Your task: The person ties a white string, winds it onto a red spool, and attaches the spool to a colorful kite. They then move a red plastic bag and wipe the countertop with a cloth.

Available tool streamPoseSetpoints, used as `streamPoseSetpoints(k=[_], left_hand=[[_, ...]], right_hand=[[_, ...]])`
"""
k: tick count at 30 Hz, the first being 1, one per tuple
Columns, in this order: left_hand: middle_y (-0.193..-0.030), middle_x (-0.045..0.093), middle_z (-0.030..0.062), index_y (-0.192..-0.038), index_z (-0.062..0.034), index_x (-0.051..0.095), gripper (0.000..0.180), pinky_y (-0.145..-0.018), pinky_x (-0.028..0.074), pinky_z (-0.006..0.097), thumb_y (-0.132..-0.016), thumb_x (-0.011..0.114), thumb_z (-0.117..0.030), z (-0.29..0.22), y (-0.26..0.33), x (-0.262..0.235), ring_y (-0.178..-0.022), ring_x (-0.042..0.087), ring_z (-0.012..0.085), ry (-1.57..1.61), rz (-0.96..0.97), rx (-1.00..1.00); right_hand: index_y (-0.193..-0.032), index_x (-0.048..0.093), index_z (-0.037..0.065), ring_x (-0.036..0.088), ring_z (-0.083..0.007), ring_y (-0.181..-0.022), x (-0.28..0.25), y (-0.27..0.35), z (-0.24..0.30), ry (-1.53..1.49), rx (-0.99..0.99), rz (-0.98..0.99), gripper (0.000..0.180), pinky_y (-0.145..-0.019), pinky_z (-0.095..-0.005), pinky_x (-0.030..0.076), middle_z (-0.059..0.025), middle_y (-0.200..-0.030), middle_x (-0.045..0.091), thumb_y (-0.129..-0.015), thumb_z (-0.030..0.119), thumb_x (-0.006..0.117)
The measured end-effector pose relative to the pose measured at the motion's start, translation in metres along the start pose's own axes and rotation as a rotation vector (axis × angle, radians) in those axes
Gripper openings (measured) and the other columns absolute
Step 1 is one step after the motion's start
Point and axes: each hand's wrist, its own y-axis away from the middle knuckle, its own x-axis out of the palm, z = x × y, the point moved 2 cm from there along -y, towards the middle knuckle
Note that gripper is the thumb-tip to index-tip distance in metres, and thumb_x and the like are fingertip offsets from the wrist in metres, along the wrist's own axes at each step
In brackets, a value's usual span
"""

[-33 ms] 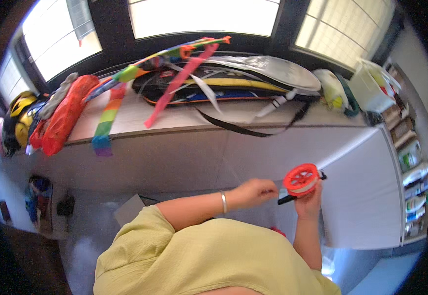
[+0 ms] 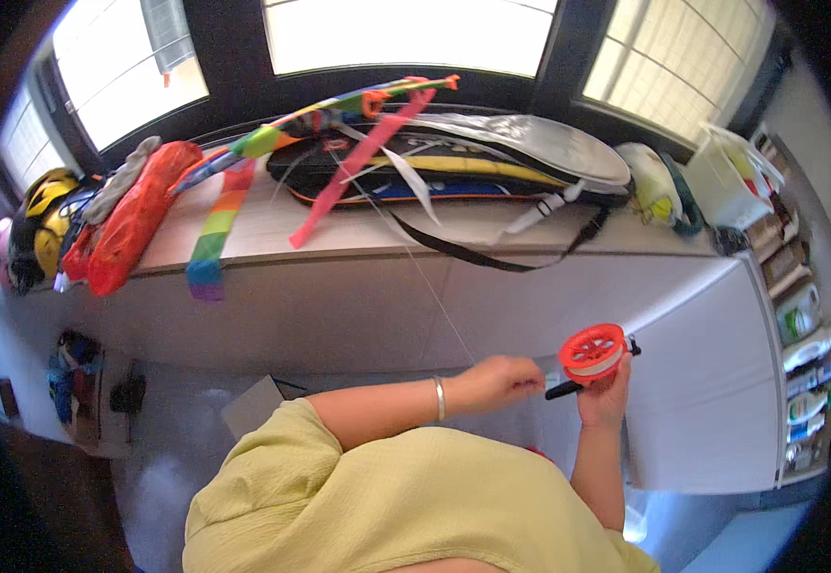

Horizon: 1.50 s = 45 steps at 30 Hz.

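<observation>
My right hand (image 2: pixel 607 396) is closed around the underside of a red kite reel (image 2: pixel 592 350) wound with white line. A black handle (image 2: pixel 562 390) sticks out from the reel toward my left hand. My left hand (image 2: pixel 506 382), with a bangle on its wrist, is closed beside that handle, apart from it. A thin white string (image 2: pixel 432 289) runs from the bundle on the ledge down to my left fingers, which pinch it. At the string's far end lies a folded multicoloured kite (image 2: pixel 272 136) with a pink tail (image 2: pixel 363 167) and a rainbow tail (image 2: pixel 213 234).
On the wooden ledge (image 2: pixel 272 224) lie black and silver bags (image 2: pixel 530 148) with a hanging black strap (image 2: pixel 463 252) and a red-orange bundle (image 2: pixel 138 220). A white bin (image 2: pixel 726 181) stands at the right end. Shelves of bottles (image 2: pixel 802 363) line the right side.
The whole view has shifted slightly and sharpened, so the string shows more plainly. Both hands and the reel appear a little farther right. My grip on the reel is unchanged.
</observation>
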Motion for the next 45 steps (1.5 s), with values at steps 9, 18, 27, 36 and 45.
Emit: streamPoseSetpoints(k=[9,18,27,36,45], left_hand=[[-0.085,0.057,0.0103,-0.094,-0.0083,0.055,0.010,-0.057,0.049,0.042,-0.087,0.056,-0.015,-0.048,-0.009,-0.037,-0.068,0.060,0.0325,-0.423,0.168,0.192],[-0.086,0.062,0.0101,-0.091,-0.0060,0.061,0.010,-0.063,0.049,0.036,-0.084,0.064,-0.012,-0.044,-0.027,-0.067,-0.075,0.063,0.0291,-0.242,0.101,0.151],[-0.080,0.062,0.0050,-0.091,-0.0004,0.061,0.010,-0.065,0.048,0.027,-0.089,0.063,-0.010,-0.008,-0.031,-0.044,-0.073,0.057,0.0107,0.152,-0.028,-0.147],[-0.085,0.062,0.0104,-0.098,-0.0058,0.062,0.015,-0.068,0.051,0.035,-0.084,0.063,-0.011,-0.008,-0.007,-0.009,-0.076,0.063,0.0262,-0.200,-0.172,0.128],[-0.081,0.057,0.0085,-0.087,-0.0078,0.057,0.012,-0.066,0.047,0.041,-0.082,0.062,-0.018,-0.057,-0.010,-0.050,-0.076,0.059,0.0294,-0.518,0.051,0.271]], right_hand=[[-0.092,0.060,0.005,0.051,-0.0074,-0.062,-0.005,-0.001,-0.010,0.978,0.261,0.279,0.016,-0.057,-0.0233,0.042,0.0004,-0.076,0.060,-0.087,0.020,0.063],[-0.097,0.061,0.006,0.053,-0.0074,-0.064,-0.019,0.015,-0.027,0.582,0.534,0.476,0.023,-0.057,-0.0223,0.041,0.0021,-0.078,0.059,-0.087,0.027,0.064],[-0.113,0.058,0.003,0.062,-0.0150,-0.081,-0.020,0.027,-0.017,0.123,0.347,0.510,0.041,-0.069,-0.0286,0.051,-0.0058,-0.097,0.064,-0.085,0.032,0.066],[-0.117,0.055,0.008,0.060,-0.0176,-0.077,-0.015,-0.003,0.009,-0.218,-0.113,-0.061,0.047,-0.063,-0.0296,0.049,-0.0063,-0.098,0.062,-0.086,0.042,0.064],[-0.090,0.060,0.007,0.050,-0.0071,-0.059,-0.008,-0.007,0.003,0.860,0.226,0.360,0.015,-0.053,-0.0237,0.041,0.0027,-0.072,0.057,-0.084,0.019,0.067]])
